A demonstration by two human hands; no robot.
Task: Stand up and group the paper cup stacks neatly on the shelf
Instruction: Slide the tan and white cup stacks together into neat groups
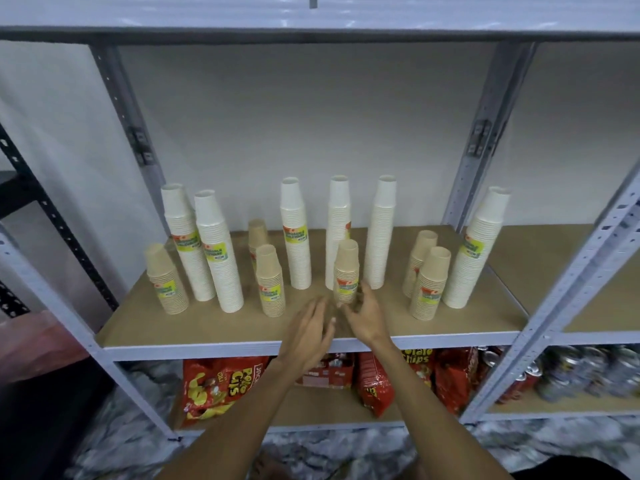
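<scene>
Several paper cup stacks stand upright on the brown shelf board (138, 327). Tall white stacks rise at the left (218, 251), the middle (296, 233) and the far right (474, 251). Short brown stacks stand among them, one at the far left (165, 280) and one at the right (429, 284). A short brown stack (346, 270) stands in the middle front. My left hand (310, 332) and my right hand (365, 315) hover on either side of its base, fingers spread, not gripping it. Motion blur smears the left hand.
Grey metal uprights (568, 292) frame the shelf, with another board (311, 32) overhead. Below lie red chip bags (214, 386) and, to the right, cans (581, 372). Bare board lies along the shelf's front edge.
</scene>
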